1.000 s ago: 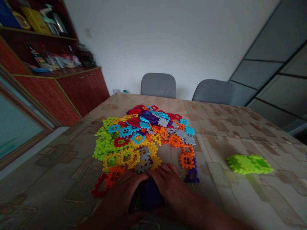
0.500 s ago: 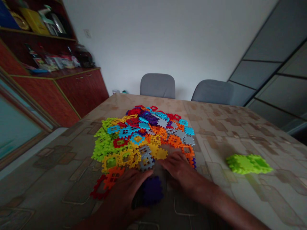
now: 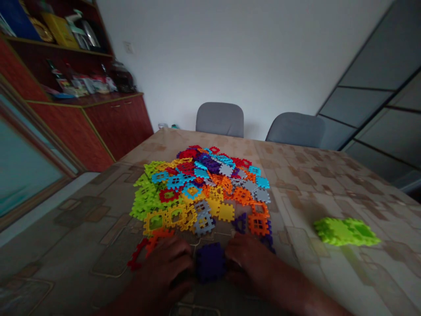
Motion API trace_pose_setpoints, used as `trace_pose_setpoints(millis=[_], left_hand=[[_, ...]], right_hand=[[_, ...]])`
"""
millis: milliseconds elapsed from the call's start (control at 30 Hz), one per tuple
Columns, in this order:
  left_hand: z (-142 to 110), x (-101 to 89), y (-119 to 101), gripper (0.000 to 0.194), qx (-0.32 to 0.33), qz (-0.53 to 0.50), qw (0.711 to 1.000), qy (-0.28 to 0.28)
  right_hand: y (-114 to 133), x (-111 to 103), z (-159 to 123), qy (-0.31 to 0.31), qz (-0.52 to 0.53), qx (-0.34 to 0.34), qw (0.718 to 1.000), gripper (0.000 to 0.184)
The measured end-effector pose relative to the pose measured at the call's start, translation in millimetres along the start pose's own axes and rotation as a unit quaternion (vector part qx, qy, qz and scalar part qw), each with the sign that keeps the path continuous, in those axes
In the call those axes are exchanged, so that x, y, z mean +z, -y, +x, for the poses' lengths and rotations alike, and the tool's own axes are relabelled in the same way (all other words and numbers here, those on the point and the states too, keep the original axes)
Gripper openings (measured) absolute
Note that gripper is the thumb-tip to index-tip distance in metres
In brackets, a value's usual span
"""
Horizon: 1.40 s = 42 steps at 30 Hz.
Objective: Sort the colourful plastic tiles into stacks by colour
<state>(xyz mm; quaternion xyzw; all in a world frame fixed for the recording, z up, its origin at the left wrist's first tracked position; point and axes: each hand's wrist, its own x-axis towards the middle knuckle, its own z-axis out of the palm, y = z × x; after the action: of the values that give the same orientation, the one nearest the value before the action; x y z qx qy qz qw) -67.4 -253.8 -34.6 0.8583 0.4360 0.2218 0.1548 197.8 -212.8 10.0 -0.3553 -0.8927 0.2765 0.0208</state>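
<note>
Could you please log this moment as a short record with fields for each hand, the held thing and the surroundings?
left hand: touches the purple block's left side
right hand: touches its right side
purple block: between both hands, on the table
tile pile: mixed colours, just beyond the hands
green block: alone, far right
chairs: two, grey, at the far edge

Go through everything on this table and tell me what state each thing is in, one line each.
Purple block: put together, held between both hands on the table.
Left hand: pressed against the block's left side.
Right hand: pressed against the block's right side.
Pile of tiles: loose, mixed colours, heaped.
Green block: put together, lying alone on the right, untouched.
Two chairs: empty, at the far side of the table.
</note>
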Motion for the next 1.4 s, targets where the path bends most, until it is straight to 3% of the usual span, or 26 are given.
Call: trace_pose_setpoints(millis=[200,367,500,700,933,1033,1200,1267,1400], left_hand=[[3,8.2,0,0.016,-0.001,-0.02,1.0,-0.009],[1,3.6,0,0.017,-0.01,-0.014,1.0,-0.007],[0,3.2,-4,0.023,-0.04,-0.004,0.999,0.002],[-4,9.1,-4,0.06,-0.104,-0.034,0.993,-0.034],[-3,14.1,1,0.057,-0.127,-0.031,0.991,-0.028],[-4,12.7,1,0.062,-0.127,-0.032,0.991,-0.039],[-4,16.1,1,0.07,-0.126,-0.028,0.991,-0.046],[-4,19.1,3,0.072,-0.129,-0.028,0.99,-0.045],[-4,25.8,8,0.076,-0.124,-0.028,0.991,-0.045]], right_hand=[[1,-10,-3,0.003,-0.012,0.05,0.999,0.006],[5,-30,-13,-0.005,0.003,0.064,0.998,0.021],[7,-24,-11,0.042,-0.018,0.09,0.995,0.016],[7,-4,-8,0.018,0.001,0.077,0.997,0.017],[11,-13,-7,0.031,0.009,0.098,0.995,0.014],[12,-17,-8,0.009,-0.001,0.114,0.993,0.03],[11,-5,-1,-0.065,0.005,0.077,0.995,0.09],[12,1,5,-0.067,0.009,0.05,0.996,0.092],[14,4,15,-0.078,0.032,-0.004,0.996,0.071]])
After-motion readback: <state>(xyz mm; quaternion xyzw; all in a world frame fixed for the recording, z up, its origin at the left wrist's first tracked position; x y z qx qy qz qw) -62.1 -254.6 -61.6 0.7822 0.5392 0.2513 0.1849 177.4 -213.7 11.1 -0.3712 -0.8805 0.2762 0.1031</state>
